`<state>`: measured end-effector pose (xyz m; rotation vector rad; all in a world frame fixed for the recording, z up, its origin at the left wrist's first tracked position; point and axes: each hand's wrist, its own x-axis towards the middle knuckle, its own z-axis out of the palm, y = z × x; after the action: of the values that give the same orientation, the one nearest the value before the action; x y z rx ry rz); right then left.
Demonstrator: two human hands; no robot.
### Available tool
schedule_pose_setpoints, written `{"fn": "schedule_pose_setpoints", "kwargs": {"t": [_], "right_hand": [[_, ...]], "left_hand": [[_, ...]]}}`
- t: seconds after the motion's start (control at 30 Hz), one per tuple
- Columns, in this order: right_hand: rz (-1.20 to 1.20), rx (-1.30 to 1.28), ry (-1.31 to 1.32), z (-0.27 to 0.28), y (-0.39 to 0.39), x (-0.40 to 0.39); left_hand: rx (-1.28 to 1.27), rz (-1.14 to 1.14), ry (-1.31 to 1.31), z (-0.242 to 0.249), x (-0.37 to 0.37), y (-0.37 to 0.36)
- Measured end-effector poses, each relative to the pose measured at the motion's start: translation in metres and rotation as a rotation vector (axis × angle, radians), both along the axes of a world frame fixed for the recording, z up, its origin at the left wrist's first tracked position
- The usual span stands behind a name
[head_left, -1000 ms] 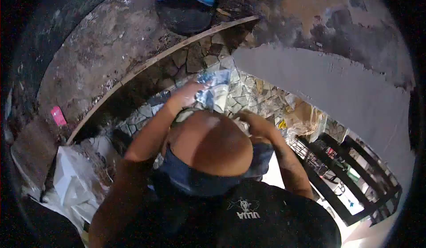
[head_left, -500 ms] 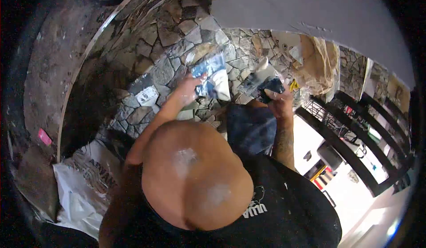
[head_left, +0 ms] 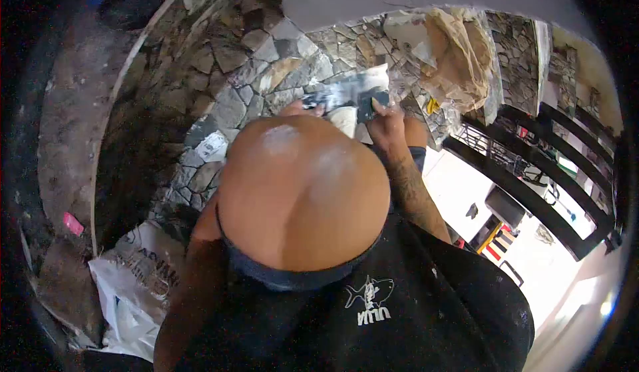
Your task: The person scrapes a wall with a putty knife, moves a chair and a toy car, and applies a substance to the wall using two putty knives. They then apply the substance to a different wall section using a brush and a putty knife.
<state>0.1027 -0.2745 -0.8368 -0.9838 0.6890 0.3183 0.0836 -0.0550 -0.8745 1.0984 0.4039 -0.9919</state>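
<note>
My left hand (head_left: 301,109) grips the near left end of a flat, white-smeared blue tool (head_left: 323,99); the head hides part of this hand. In my right hand (head_left: 388,122) is a broad scraper (head_left: 374,79) with a dark handle part, my thumb pressed on it. The two flat pieces meet or overlap above the stone-patterned floor (head_left: 289,72), and their border is blurred. A pale surface (head_left: 343,120) shows just below them.
Crumpled brown paper (head_left: 459,59) lies at the upper right, near a small yellow item (head_left: 433,105). A white-smeared piece (head_left: 213,147) rests on the left. Black slats (head_left: 526,179) stand at right, a white plastic bag (head_left: 126,312) at lower left, a pink object (head_left: 73,224) farther left.
My right hand has moved left with the scraper, bringing it against or over the tool in my left hand. The head now covers more of my left arm, and the view has shifted.
</note>
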Motion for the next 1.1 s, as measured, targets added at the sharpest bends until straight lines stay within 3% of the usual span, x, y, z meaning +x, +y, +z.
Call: {"fn": "schedule_pose_setpoints", "kwargs": {"t": [0.07,0.13,0.23,0.27,0.33,0.4,0.47,0.5,0.57,0.77,0.93,1.1], "right_hand": [[0.055,0.024,0.049,-0.004,0.007,-0.006],[0.122,0.014,0.152,0.003,0.006,-0.012],[0.035,0.033,0.269,0.025,0.006,-0.027],[0.154,0.026,0.246,0.054,0.020,-0.030],[0.427,-0.023,0.292,0.046,0.000,-0.055],[0.920,-0.070,0.129,0.079,0.002,-0.066],[1.246,-0.076,-0.074,0.109,0.005,-0.069],[1.301,-0.097,0.047,0.122,0.006,-0.073],[1.363,-0.129,0.033,0.138,0.008,-0.068],[1.457,-0.407,-0.528,0.129,0.016,-0.078],[1.687,-0.409,-0.351,0.131,0.022,-0.070],[1.692,-0.318,-0.384,0.127,0.026,-0.074]], "left_hand": [[0.123,0.014,-0.074,-0.014,-0.007,-0.006],[0.057,0.040,-0.073,-0.015,-0.029,0.004],[-0.010,0.060,-0.065,-0.019,-0.048,0.013],[-0.012,0.066,-0.067,-0.012,-0.046,0.017],[-0.018,0.080,-0.067,-0.011,-0.051,0.021],[-0.029,0.104,-0.062,-0.011,-0.057,0.026],[-0.039,0.121,-0.060,-0.010,-0.061,0.028],[-0.042,0.123,-0.060,-0.010,-0.064,0.028],[-0.053,0.121,-0.060,-0.015,-0.071,0.026],[-0.061,0.119,-0.060,-0.011,-0.077,0.028],[-0.068,0.116,-0.062,-0.011,-0.086,0.032],[-0.071,0.104,-0.079,-0.014,-0.089,0.038]]}}
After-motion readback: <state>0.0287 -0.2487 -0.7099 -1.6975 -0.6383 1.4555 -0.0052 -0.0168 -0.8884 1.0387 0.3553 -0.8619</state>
